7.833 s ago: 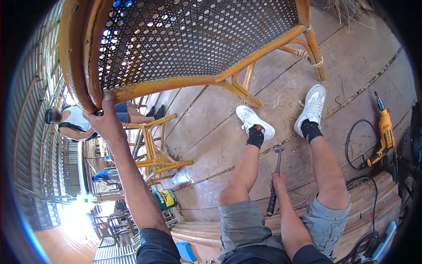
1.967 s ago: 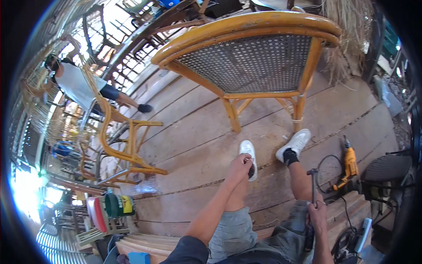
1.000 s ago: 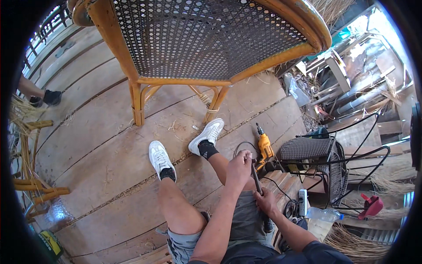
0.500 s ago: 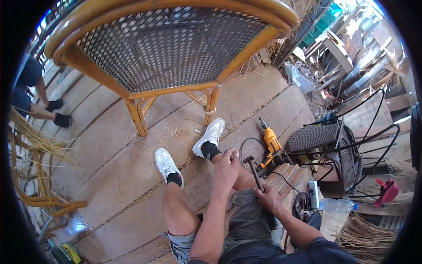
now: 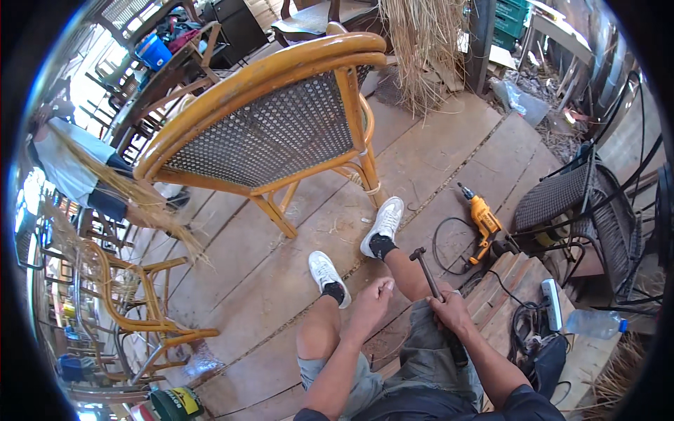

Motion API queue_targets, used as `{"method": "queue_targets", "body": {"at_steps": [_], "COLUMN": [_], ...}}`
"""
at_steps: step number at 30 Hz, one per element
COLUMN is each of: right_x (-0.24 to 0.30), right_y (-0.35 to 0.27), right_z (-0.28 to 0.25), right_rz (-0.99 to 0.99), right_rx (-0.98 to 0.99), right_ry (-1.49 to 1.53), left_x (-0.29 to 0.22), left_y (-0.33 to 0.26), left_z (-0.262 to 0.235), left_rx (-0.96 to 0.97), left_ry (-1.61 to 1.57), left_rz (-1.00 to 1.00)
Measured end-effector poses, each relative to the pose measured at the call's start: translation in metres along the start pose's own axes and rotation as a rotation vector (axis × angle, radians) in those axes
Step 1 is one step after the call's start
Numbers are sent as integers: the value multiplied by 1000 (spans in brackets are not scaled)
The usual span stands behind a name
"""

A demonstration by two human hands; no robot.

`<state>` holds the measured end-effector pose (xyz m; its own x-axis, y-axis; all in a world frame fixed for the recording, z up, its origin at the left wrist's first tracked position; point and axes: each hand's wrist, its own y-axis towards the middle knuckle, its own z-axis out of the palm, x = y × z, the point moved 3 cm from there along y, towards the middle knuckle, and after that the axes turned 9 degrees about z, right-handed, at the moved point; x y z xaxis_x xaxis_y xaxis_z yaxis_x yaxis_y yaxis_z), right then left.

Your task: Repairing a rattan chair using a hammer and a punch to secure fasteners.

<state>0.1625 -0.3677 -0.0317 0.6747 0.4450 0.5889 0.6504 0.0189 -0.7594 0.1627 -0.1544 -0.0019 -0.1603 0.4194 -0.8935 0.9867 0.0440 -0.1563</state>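
Hands: right grips hammer upright; left hovers loosely curled.

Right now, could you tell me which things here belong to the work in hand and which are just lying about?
In hand:
- hammer, gripped by the right hand
- left hand, empty, beside the hammer
- rattan chair in front of the feet

Lying about:
- yellow drill and its black cable on the floor
- power strip
- plastic bottle
- dark wicker chair
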Motion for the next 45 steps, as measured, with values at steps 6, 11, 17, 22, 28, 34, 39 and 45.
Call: {"method": "queue_targets", "body": {"at_steps": [6,11,17,22,28,34,39,45], "right_x": [9,7,2,7,1,1,2,3], "right_y": [-10,-5,-2,-5,-5,-2,0,0], "right_z": [-4,-3,-6,1,-3,4,2,-3], "right_rz": [39,1,-18,-19,-10,13,21,75], "right_rx": [76,109,120,144,138,152,156,177], "right_ry": [82,114,154,158,172,237,289,334], "left_x": [-58,-113,-141,-139,-92,-88,-117,-226], "left_y": [-100,-184,-192,-194,-128,-16,32,48], "left_z": [-42,-67,-66,-72,-120,-212,-267,-310], "left_rx": [370,755,949,953,423,-9,-238,-818], "left_ry": [-296,-486,-437,-438,588,1093,1194,959], "left_rz": [-320,-400,-348,-314,-27,58,156,524]}}
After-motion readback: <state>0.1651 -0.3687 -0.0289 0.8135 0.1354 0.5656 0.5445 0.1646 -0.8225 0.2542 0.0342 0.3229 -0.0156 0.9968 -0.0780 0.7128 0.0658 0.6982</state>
